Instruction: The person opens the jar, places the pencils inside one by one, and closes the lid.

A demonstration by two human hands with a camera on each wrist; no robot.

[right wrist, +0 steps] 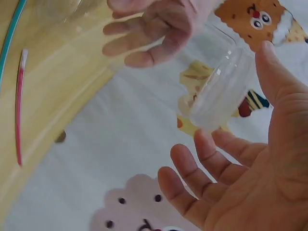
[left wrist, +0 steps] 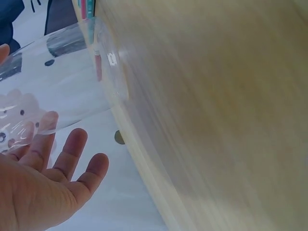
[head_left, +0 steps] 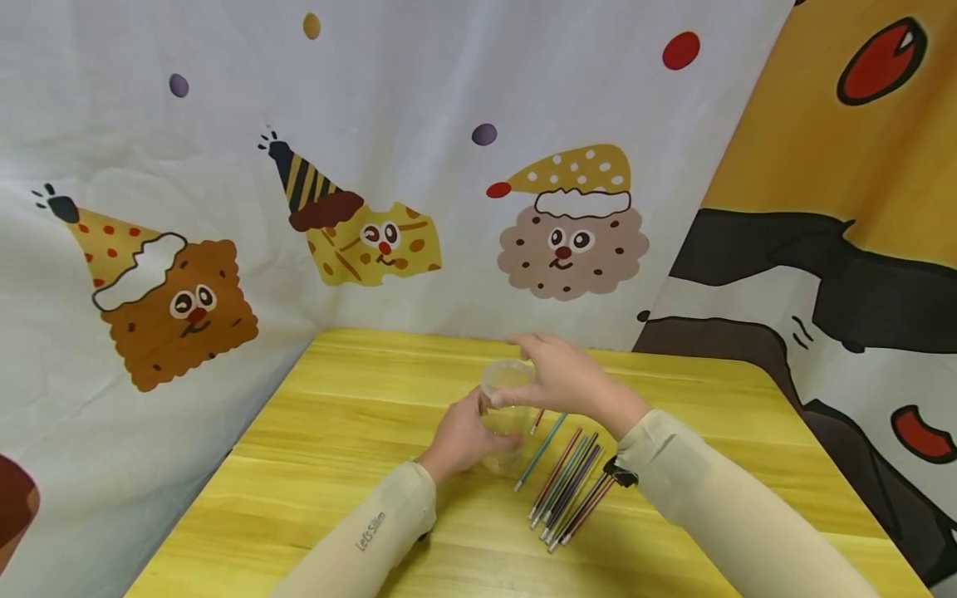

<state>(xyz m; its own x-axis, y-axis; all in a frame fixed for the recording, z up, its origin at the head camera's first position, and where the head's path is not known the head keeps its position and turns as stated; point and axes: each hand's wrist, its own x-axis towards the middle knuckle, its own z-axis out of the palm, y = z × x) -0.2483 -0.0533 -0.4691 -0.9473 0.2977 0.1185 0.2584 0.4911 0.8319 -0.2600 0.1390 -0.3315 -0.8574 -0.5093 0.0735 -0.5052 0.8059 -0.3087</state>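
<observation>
Clear cup [head_left: 508, 422], yellow wood-grain table [head_left: 336, 448] beneath, cartoon-printed cloth [head_left: 419, 75] behind.

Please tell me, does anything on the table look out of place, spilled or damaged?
I see nothing spilled or damaged. The clear cup appears upright, held by the left hand. Only slightly odd: a teal pencil and a red pencil lie apart from the grouped pencils.

Bright, even light in the head view
Left wrist view softer, grain blurred on the table [left wrist: 216, 120] at right; small glints on the clear cup [left wrist: 67, 84]
</observation>
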